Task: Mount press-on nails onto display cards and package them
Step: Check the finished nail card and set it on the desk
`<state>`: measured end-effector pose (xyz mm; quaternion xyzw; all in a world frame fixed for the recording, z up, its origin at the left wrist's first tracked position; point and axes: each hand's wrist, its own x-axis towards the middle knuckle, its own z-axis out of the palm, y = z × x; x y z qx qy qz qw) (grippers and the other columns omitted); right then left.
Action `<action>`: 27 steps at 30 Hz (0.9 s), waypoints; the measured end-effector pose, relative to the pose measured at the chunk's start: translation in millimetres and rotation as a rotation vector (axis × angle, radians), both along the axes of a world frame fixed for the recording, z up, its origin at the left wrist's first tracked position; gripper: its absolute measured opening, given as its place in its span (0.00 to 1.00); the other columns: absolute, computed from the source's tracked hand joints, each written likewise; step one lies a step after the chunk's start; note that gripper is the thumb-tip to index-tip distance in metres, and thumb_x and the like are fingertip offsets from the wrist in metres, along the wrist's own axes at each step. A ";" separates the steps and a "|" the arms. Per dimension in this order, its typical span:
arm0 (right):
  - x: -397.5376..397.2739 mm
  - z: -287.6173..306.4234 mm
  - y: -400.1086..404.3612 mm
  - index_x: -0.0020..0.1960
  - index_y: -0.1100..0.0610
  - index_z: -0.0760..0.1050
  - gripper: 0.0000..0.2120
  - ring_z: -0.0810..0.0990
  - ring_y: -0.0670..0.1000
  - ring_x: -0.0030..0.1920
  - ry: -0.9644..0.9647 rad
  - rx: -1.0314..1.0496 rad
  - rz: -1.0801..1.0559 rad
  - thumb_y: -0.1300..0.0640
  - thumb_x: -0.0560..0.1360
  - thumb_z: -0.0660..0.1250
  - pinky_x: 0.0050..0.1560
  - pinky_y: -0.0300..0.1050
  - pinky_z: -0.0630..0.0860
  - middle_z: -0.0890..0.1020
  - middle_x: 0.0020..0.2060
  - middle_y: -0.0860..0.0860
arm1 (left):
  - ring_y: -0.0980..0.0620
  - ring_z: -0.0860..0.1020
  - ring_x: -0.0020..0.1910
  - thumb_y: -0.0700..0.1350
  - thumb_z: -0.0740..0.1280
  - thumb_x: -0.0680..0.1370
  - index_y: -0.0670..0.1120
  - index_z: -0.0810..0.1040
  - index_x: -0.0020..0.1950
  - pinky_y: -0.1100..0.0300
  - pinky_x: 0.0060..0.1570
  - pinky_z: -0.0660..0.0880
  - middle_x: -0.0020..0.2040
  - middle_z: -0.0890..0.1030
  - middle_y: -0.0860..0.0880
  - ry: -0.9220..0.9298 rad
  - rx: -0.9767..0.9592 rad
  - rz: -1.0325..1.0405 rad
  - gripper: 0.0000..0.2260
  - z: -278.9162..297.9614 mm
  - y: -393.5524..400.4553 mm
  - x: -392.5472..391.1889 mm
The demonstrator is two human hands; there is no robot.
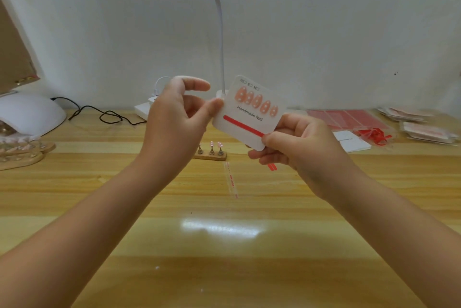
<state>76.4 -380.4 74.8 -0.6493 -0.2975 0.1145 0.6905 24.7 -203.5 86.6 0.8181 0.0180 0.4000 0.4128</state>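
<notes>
A white display card (252, 118) printed "Handmade Nail" is held up above the table, tilted. Several pink press-on nails (257, 102) sit in a row on its upper half. A red tape strip (243, 125) runs across its lower half, and a loose red end (272, 167) hangs below the card. My right hand (296, 148) pinches the card's lower right corner and the strip there. My left hand (179, 118) touches the card's left edge with a fingertip, its other fingers loosely spread. A small wooden stand (212, 154) behind holds two pink nails on pegs.
A white desk lamp (220, 41) stands at the back centre. At the left are a white nail lamp (30, 113), a black cable (104, 115) and wooden nail stands (22, 153). Red tape sheets (349, 118), red scraps (374, 135), a blank card (351, 142) and packaged cards (424, 125) lie right. A clear strip (230, 178) lies mid-table.
</notes>
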 end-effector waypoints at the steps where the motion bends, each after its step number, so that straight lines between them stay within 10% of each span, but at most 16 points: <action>1: 0.8 -0.4 -0.3 0.48 0.55 0.77 0.12 0.85 0.52 0.38 0.007 -0.001 -0.003 0.71 0.75 0.63 0.36 0.38 0.80 0.86 0.40 0.50 | 0.58 0.77 0.29 0.48 0.66 0.78 0.52 0.73 0.51 0.67 0.31 0.75 0.36 0.83 0.53 0.013 -0.085 -0.032 0.03 0.2 0.3 1.0; 5: 3.3 -0.1 -1.9 0.50 0.56 0.77 0.12 0.85 0.52 0.38 0.023 -0.001 -0.020 0.71 0.75 0.63 0.37 0.39 0.81 0.86 0.40 0.51 | 0.58 0.76 0.30 0.48 0.63 0.79 0.48 0.79 0.48 0.64 0.36 0.76 0.34 0.82 0.54 0.164 -0.339 -0.187 0.07 2.3 3.2 2.5; 15: 7.4 -10.9 -0.4 0.53 0.56 0.80 0.09 0.82 0.45 0.33 -0.135 -0.088 -0.087 0.57 0.73 0.71 0.33 0.37 0.75 0.85 0.37 0.48 | 0.58 0.78 0.32 0.48 0.70 0.74 0.51 0.82 0.42 0.66 0.32 0.76 0.36 0.83 0.48 0.291 -0.163 -0.314 0.03 -16.9 -11.1 3.4; 27: 32.3 -34.6 -6.1 0.50 0.59 0.79 0.07 0.84 0.50 0.37 0.055 -0.131 0.098 0.67 0.76 0.66 0.37 0.38 0.78 0.86 0.40 0.53 | 0.61 0.76 0.30 0.43 0.61 0.81 0.42 0.78 0.46 0.65 0.36 0.73 0.30 0.80 0.56 0.592 -0.179 -0.336 0.09 -34.0 -6.1 14.6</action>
